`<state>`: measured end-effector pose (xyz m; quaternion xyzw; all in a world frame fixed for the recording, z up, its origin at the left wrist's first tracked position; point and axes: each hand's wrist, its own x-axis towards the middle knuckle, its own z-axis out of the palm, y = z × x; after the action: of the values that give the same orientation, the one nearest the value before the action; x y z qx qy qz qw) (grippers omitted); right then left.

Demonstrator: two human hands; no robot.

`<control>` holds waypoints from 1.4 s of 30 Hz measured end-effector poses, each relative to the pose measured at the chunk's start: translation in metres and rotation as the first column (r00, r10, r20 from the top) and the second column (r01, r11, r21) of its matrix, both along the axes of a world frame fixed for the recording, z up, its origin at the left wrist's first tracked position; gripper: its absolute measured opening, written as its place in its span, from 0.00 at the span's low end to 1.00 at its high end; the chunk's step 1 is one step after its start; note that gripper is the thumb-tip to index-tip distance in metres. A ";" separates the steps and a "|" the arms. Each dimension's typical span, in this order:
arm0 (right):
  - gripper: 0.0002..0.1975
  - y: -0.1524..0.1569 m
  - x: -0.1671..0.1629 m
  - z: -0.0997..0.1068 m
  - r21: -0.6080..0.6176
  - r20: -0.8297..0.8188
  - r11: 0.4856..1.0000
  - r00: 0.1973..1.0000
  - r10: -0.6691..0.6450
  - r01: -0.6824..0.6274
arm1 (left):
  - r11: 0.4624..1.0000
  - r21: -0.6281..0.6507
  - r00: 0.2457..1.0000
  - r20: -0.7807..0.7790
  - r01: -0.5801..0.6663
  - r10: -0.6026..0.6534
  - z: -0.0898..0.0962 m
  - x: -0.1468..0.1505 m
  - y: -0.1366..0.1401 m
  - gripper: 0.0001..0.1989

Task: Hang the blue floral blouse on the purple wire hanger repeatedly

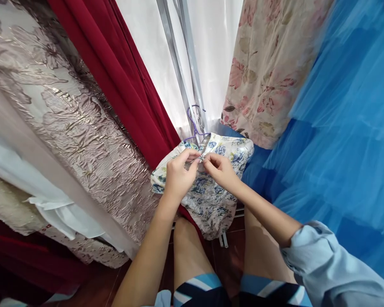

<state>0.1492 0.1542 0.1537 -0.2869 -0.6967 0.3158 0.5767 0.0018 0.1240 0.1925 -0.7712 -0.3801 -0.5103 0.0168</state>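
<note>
A white blouse with blue and yellow flowers (pixel 208 204) hangs on a purple hanger (pixel 194 123) in front of my legs. My left hand (pixel 182 168) pinches the blouse's front opening just below the collar. From the other side, my right hand (pixel 219 168) pinches the same edge, its fingertips nearly meeting the left ones. The small bit between my fingertips is too hidden to make out. Below both hands the blouse front hangs down, and its lower end narrows near a small white tag (pixel 223 239).
Grey metal rack posts (pixel 176 51) stand behind the hanger, before a white curtain (pixel 141 25). On the left hang a dark red cloth (pixel 131 85) and a pink brocade garment (pixel 92 140). To the right are a floral dress (pixel 259 94) and blue tulle (pixel 345 128).
</note>
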 end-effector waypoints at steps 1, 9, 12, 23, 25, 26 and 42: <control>0.13 -0.001 -0.001 0.000 -0.005 -0.009 0.999 0.999 -0.037 0.037 | 0.999 0.036 1.000 0.010 -0.023 0.022 0.001 0.001 0.000 0.07; 0.14 0.000 0.013 -0.049 -0.140 0.097 0.983 0.990 -0.105 0.118 | 0.924 0.274 0.898 0.419 -0.265 0.133 0.042 -0.056 0.017 0.07; 0.14 -0.008 0.025 -0.070 -0.182 0.118 0.979 0.991 -0.070 0.091 | 0.931 0.148 0.834 0.506 -0.335 0.219 0.025 -0.106 0.030 0.06; 0.14 -0.002 0.042 -0.113 -0.290 0.573 0.949 0.816 0.072 0.120 | 0.882 -0.430 0.919 0.233 -0.195 0.317 -0.112 -0.113 0.027 0.03; 0.13 -0.003 0.045 -0.121 -0.303 0.609 0.947 0.787 0.102 0.112 | 0.841 -0.535 0.971 0.147 -0.083 0.189 -0.121 -0.097 0.020 0.03; 0.12 -0.005 0.045 -0.123 -0.312 0.615 0.945 0.779 0.118 0.103 | 0.827 -0.562 0.983 0.133 -0.029 0.125 -0.124 -0.087 0.017 0.04; 0.16 -0.028 0.073 -0.065 -0.127 0.250 0.965 0.935 0.254 -0.228 | 0.452 -0.690 0.825 0.454 0.565 -0.337 -0.132 0.017 -0.017 0.22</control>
<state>0.2222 0.1267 0.0885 -0.2662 -0.7811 0.3762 0.4213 0.0184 0.1071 0.0603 -0.6947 -0.3456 -0.3612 -0.5173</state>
